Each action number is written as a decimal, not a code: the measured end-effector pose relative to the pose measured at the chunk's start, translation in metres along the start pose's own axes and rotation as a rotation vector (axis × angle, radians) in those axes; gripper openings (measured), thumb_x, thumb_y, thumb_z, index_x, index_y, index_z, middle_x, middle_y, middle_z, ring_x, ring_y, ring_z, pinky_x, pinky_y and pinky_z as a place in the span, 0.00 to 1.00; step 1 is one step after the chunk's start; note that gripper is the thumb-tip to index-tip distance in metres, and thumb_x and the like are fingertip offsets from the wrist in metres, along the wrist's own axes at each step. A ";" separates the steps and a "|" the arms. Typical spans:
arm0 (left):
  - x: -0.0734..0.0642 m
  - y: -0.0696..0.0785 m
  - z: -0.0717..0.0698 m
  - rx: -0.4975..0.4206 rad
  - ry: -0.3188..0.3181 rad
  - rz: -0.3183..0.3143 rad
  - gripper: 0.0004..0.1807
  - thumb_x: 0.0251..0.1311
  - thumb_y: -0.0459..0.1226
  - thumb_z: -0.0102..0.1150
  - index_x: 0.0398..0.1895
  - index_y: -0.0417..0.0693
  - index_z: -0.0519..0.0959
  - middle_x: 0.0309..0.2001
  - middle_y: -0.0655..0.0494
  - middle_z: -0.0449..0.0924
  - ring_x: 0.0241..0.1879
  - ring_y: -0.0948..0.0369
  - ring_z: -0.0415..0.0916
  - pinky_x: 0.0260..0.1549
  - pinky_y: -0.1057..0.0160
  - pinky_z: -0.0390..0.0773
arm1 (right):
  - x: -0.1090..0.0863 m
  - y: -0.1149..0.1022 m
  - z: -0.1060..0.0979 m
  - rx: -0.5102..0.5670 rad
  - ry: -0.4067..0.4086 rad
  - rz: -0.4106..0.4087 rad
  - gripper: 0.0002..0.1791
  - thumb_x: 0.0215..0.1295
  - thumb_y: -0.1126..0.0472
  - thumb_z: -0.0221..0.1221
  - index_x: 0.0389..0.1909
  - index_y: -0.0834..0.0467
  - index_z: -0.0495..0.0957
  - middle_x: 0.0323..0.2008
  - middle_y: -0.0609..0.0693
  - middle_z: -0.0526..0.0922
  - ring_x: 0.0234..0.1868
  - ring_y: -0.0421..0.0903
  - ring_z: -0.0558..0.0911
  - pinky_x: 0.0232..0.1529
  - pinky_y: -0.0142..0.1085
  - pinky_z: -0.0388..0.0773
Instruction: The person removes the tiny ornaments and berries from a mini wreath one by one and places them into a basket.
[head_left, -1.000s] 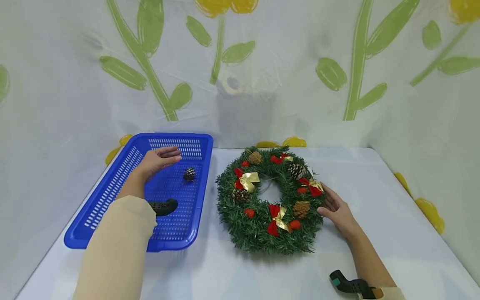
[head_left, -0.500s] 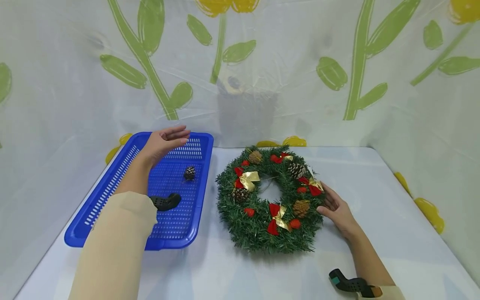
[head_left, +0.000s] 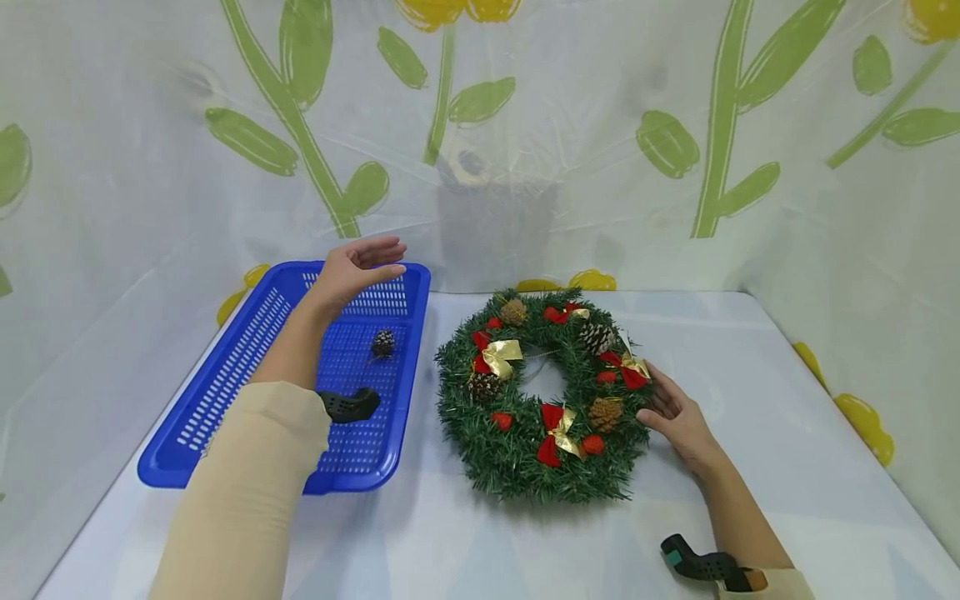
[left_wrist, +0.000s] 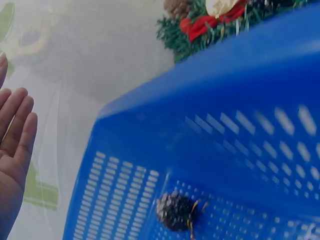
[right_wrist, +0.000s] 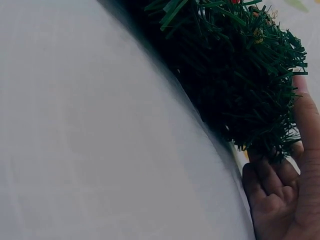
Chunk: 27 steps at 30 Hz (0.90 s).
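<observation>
My left hand (head_left: 360,268) hovers above the far part of a blue plastic basket (head_left: 405,400), holding nothing, its fingers extended and the thumb apart. Inside the basket lies a single dark pinecone with whitish tips (head_left: 382,343); the left wrist view shows a gold thread on this pinecone (left_wrist: 176,211). To the right, a green Christmas wreath (head_left: 487,467) lies flat on the table, trimmed with red and gold bows, pinecones and red berries. My right hand (head_left: 681,425) grips the wreath's right edge. In the right wrist view, fingers (right_wrist: 270,180) curl at its underside, partly hidden by the greenery.
The white table (head_left: 750,358) carries both basket and wreath. Behind it hangs a pale curtain (head_left: 570,167) printed with green stems and yellow flowers. A black wrist device (head_left: 705,567) is on the right forearm, and another black device (head_left: 351,406) on the left.
My left hand has moved up, away from me and to the right over the basket. The right hand stays at the wreath's edge, and the wreath and pinecone have not moved.
</observation>
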<state>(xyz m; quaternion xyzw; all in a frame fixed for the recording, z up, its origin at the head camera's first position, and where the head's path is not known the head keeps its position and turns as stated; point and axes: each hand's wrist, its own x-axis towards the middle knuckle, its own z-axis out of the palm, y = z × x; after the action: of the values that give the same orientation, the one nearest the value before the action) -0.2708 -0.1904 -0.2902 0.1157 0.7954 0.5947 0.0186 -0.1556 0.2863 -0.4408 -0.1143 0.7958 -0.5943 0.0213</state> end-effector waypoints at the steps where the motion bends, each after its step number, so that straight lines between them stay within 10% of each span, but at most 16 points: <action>1: 0.001 0.001 0.002 -0.005 -0.003 0.004 0.30 0.59 0.38 0.63 0.66 0.45 0.68 0.62 0.48 0.72 0.61 0.55 0.70 0.63 0.53 0.65 | 0.000 0.000 0.000 0.001 0.000 -0.005 0.41 0.65 0.68 0.56 0.75 0.53 0.47 0.72 0.68 0.44 0.70 0.66 0.48 0.55 0.14 0.61; 27: -0.001 0.023 0.058 -0.064 -0.150 -0.011 0.30 0.60 0.37 0.60 0.67 0.45 0.66 0.63 0.47 0.71 0.62 0.54 0.68 0.64 0.54 0.64 | 0.001 0.000 0.000 -0.002 0.009 0.016 0.40 0.65 0.67 0.56 0.75 0.53 0.48 0.72 0.68 0.45 0.70 0.67 0.48 0.55 0.14 0.61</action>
<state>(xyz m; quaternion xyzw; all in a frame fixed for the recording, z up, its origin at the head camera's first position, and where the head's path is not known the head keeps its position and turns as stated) -0.2567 -0.1297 -0.2857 0.1551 0.7729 0.6094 0.0852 -0.1564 0.2862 -0.4402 -0.1052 0.7975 -0.5937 0.0225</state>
